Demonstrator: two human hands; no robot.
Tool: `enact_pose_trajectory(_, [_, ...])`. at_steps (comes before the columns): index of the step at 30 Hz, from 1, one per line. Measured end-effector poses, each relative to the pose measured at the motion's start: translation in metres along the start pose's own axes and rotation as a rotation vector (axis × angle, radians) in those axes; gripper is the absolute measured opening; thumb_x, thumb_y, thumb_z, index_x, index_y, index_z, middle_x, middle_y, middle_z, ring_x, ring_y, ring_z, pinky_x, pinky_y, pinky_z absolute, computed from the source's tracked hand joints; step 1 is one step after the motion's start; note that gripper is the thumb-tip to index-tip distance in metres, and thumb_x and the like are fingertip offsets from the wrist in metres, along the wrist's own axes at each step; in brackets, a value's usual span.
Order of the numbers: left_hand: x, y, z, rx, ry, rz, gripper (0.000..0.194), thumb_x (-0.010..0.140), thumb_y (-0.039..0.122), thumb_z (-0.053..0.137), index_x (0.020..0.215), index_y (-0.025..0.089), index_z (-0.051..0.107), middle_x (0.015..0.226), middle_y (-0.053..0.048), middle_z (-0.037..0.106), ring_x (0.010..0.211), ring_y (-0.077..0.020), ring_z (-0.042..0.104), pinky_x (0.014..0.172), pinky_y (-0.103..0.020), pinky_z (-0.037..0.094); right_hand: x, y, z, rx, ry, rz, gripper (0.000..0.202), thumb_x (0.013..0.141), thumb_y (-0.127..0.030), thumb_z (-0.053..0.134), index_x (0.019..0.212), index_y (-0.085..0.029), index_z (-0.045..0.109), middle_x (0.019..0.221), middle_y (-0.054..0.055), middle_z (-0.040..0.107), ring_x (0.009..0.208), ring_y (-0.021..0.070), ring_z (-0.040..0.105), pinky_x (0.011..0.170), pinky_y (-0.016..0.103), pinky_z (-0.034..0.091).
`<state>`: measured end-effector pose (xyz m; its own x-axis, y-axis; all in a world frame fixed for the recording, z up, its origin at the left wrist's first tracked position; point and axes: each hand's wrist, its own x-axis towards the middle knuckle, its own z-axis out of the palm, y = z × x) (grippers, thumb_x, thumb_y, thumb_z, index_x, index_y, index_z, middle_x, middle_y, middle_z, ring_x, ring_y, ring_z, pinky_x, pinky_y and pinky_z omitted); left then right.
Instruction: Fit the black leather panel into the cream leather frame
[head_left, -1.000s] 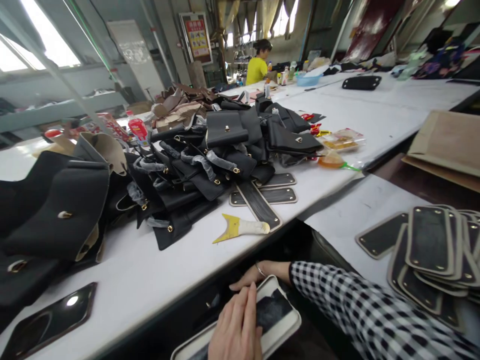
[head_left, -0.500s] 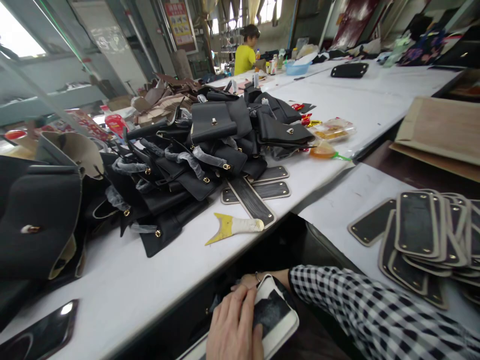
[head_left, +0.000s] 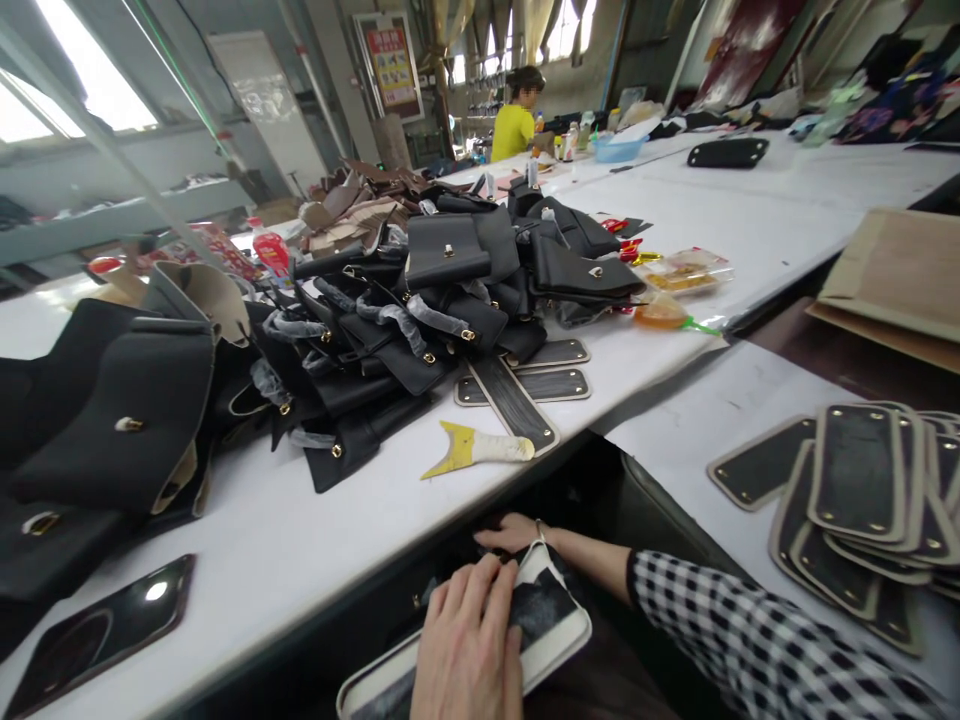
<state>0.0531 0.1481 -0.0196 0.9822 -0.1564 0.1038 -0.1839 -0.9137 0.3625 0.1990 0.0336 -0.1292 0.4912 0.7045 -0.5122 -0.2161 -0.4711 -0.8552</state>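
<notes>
My left hand lies over a black bag piece with a wide off-white border, its fingers bent across the top and its thumb along the side. The piece is tilted below the table's front edge, and the hand covers its middle. My right hand is just beyond the piece's far end, over the dark gap under the table edge. Its fingers stretch to the left, and I see nothing in them. A yellow notched tool with a white wrapped handle rests near the table edge.
Black handbags are heaped on the white table. A phone lies at front left. Black bag base panels are stacked at right, near brown cardboard. A person in yellow is far back.
My right hand has come further out from behind the bag piece, its fingers and forearm showing more. The left hand keeps its hold. The whole view has shifted slightly.
</notes>
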Motion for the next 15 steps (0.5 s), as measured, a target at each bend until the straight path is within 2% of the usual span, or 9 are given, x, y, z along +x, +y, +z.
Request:
enact_pose_trajectory(2, [0.001, 0.003, -0.002, -0.013, -0.026, -0.029, 0.049, 0.083, 0.023, 0.058, 0.131, 0.025, 0.054, 0.128, -0.002, 0.062, 0.111, -0.0225, 0.057, 0.092, -0.034, 0.045, -0.006, -0.009, -0.011, -0.035, 0.006, -0.050, 0.029, 0.091, -0.040, 0.060, 0.085, -0.012, 0.067, 0.077, 0.001, 0.065, 0.071, 0.0151, 0.062, 0.070, 0.032, 0.052])
enact_pose_trajectory(5, [0.001, 0.006, -0.004, -0.031, -0.061, -0.070, 0.048, 0.084, 0.024, 0.056, 0.132, 0.025, 0.054, 0.131, -0.002, 0.061, 0.113, -0.0230, 0.056, 0.095, -0.036, 0.043, -0.031, -0.030, -0.032, -0.071, 0.002, -0.167, 0.038, 0.088, -0.045, 0.058, 0.087, -0.011, 0.073, 0.075, 0.003, 0.066, 0.069, 0.0150, 0.060, 0.068, 0.028, 0.048])
enact_pose_trajectory(8, [0.001, 0.010, -0.007, -0.051, -0.099, -0.097, 0.046, 0.086, 0.026, 0.053, 0.133, 0.025, 0.053, 0.135, -0.002, 0.058, 0.114, -0.0240, 0.054, 0.096, -0.038, 0.042, -0.055, -0.055, -0.050, -0.138, -0.088, -0.271, 0.036, 0.080, -0.045, 0.065, 0.083, -0.012, 0.077, 0.077, 0.005, 0.067, 0.071, 0.0157, 0.060, 0.064, 0.025, 0.046])
enact_pose_trajectory(11, [0.002, 0.015, -0.012, -0.076, -0.135, -0.120, 0.046, 0.089, 0.026, 0.048, 0.135, 0.025, 0.051, 0.137, -0.002, 0.056, 0.116, -0.0246, 0.052, 0.099, -0.040, 0.041, -0.063, -0.073, -0.058, -0.250, -0.202, -0.335, 0.029, 0.074, -0.041, 0.070, 0.081, -0.014, 0.080, 0.077, 0.006, 0.067, 0.074, 0.0175, 0.062, 0.065, 0.025, 0.046])
enact_pose_trajectory(15, [0.004, 0.020, -0.018, -0.107, -0.169, -0.149, 0.046, 0.088, 0.023, 0.046, 0.134, 0.023, 0.052, 0.138, -0.004, 0.055, 0.117, -0.0249, 0.050, 0.100, -0.041, 0.039, -0.062, -0.080, -0.055, -0.392, -0.270, -0.365, 0.027, 0.074, -0.035, 0.070, 0.090, -0.016, 0.080, 0.081, 0.007, 0.069, 0.076, 0.0181, 0.063, 0.068, 0.026, 0.046])
